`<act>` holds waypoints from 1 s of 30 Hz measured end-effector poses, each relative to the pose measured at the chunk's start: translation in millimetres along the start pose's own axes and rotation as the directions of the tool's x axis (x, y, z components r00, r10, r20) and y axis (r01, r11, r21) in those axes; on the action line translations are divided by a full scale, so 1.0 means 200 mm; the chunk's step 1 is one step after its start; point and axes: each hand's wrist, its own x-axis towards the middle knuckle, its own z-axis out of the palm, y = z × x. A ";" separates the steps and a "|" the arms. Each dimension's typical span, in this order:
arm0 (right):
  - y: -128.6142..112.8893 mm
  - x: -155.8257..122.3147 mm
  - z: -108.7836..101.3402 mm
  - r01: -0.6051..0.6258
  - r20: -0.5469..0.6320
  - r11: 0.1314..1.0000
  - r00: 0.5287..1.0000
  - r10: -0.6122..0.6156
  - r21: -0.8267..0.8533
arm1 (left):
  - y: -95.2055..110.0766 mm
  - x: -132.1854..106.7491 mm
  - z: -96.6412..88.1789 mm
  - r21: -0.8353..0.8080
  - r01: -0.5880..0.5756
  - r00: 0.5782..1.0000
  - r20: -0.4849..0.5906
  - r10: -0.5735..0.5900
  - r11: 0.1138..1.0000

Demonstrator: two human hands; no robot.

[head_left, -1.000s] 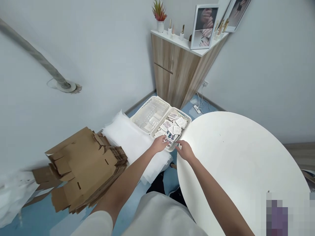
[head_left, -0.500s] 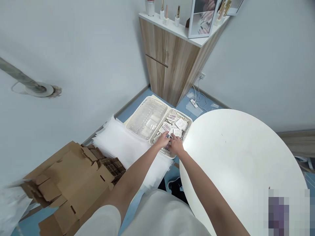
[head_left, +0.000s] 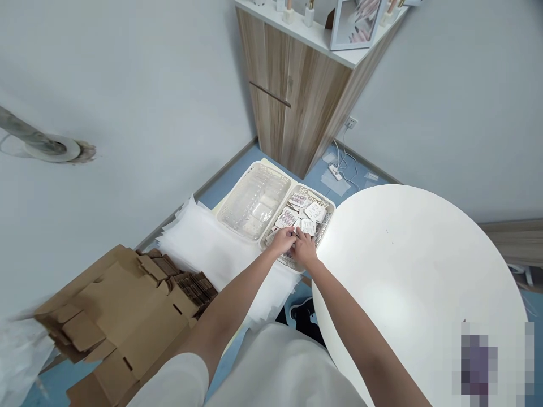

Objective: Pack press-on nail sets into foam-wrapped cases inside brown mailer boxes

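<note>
In the head view, with the hands as the clock's centre, a white perforated basket [head_left: 326, 225] lies just under and beyond them, filled with a loose heap of printed cards [head_left: 287, 218]. Some show rows of pinkish oval shapes, others face up with lines of text. Touching it at 10 o'clock, a second white basket [head_left: 237, 187] holds clear plastic packaging [head_left: 253, 204].

The left hand [head_left: 283, 241] and right hand [head_left: 304, 249] meet over the near part of the card basket, fingers drawn together and bent narrow. They cover whatever lies between them, so I cannot tell whether either grips a card. The text is too small to read. At 4 o'clock a pixelated patch masks part of the round white table [head_left: 407, 254]; at 12 o'clock the top edge cuts off the bottles [head_left: 309, 16] on the cabinet [head_left: 292, 96].

One second ago the hands were apart, with a dark-patterned card visible between them; now they are together and hide it. The view also sits lower, and the potted plant has left the frame.
</note>
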 end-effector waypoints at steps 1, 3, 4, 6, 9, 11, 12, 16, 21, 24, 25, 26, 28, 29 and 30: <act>0.00 -0.01 0.00 0.008 -0.011 1.000 1.000 -0.008 0.002 | 0.00 -0.01 0.00 -0.006 -0.015 1.000 -0.015 0.014 1.000; 0.00 -0.03 0.00 0.028 -0.034 1.000 0.999 -0.028 0.006 | -0.01 -0.03 -0.01 -0.022 -0.059 0.997 -0.040 0.058 0.998; 0.00 -0.04 0.00 0.039 -0.048 0.999 0.998 -0.039 0.010 | -0.02 -0.04 -0.01 -0.032 -0.088 0.995 -0.052 0.086 0.996; 0.00 -0.06 -0.01 0.062 -0.082 0.998 0.995 -0.060 0.028 | -0.04 -0.05 -0.01 -0.053 -0.142 0.988 -0.076 0.137 0.989; 0.00 -0.10 -0.03 0.116 -0.136 0.986 0.986 -0.100 0.118 | -0.08 -0.07 -0.03 -0.069 -0.156 0.979 -0.143 0.145 0.985; 0.01 -0.13 -0.04 0.169 -0.180 0.954 0.976 -0.126 0.247 | -0.09 -0.08 -0.05 -0.063 -0.136 0.974 -0.191 0.122 0.989; 0.02 -0.15 -0.05 0.186 -0.205 0.925 0.971 -0.122 0.331 | -0.09 -0.09 -0.06 -0.057 -0.129 0.971 -0.208 0.114 0.990; 0.06 -0.25 -0.07 0.131 -0.246 0.705 0.967 0.064 0.697 | -0.06 -0.17 -0.08 -0.071 -0.158 0.978 -0.152 0.146 0.985; 0.13 -0.40 -0.09 0.103 -0.204 0.391 0.953 0.225 0.914 | 0.01 -0.31 -0.01 -0.203 -0.233 0.970 0.025 0.243 0.951; 0.18 -0.52 -0.10 0.116 -0.213 0.329 0.937 0.276 0.937 | 0.06 -0.39 0.07 -0.241 -0.228 0.968 0.047 0.246 0.943; 0.20 -0.56 -0.09 0.111 -0.211 0.320 0.931 0.299 0.941 | 0.07 -0.41 0.10 -0.245 -0.226 0.968 0.050 0.245 0.943; 0.22 -0.60 -0.09 0.106 -0.209 0.308 0.923 0.323 0.945 | 0.08 -0.44 0.13 -0.243 -0.226 0.967 0.059 0.247 0.943; 0.27 -0.69 -0.08 0.109 -0.205 0.266 0.907 0.369 0.958 | 0.09 -0.49 0.20 -0.231 -0.229 0.964 0.082 0.254 0.946; 0.29 -0.74 -0.07 0.116 -0.205 0.239 0.897 0.392 0.964 | 0.10 -0.51 0.23 -0.220 -0.231 0.962 0.097 0.257 0.948; 0.32 -0.79 -0.07 0.127 -0.207 0.213 0.885 0.418 0.969 | 0.09 -0.54 0.27 -0.206 -0.233 0.959 0.113 0.260 0.950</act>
